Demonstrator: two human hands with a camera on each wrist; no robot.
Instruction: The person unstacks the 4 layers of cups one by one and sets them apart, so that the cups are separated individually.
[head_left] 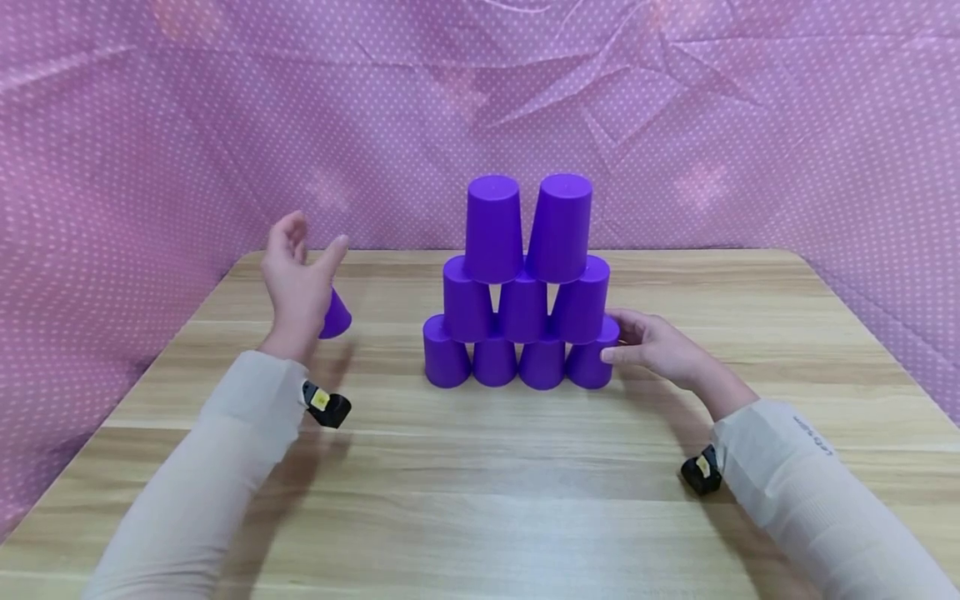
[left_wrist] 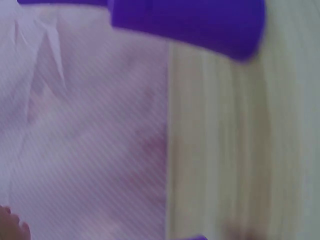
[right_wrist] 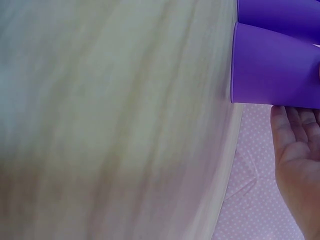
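Several purple cups [head_left: 493, 237] stand upside down in a three-tier stack. My right hand [head_left: 660, 346] is at the right end of its bottom row, with fingers behind and thumb in front of the end cup [right_wrist: 275, 67]. The same fingertips [right_wrist: 277, 111] lie along that cup's side in the right wrist view. Left of the stack, my left hand [head_left: 296, 279] is raised, thumb spread away from the fingers. Another purple cup [head_left: 337, 317] shows tilted beside the palm, mostly hidden by the hand; I cannot tell whether the hand grips it.
Everything stands on a wood-grain table [head_left: 487, 500], its far edge just behind the stack. A pink dotted curtain [head_left: 390, 108] hangs behind and at both sides. Small black cameras [head_left: 330, 408] are worn at both sleeve cuffs.
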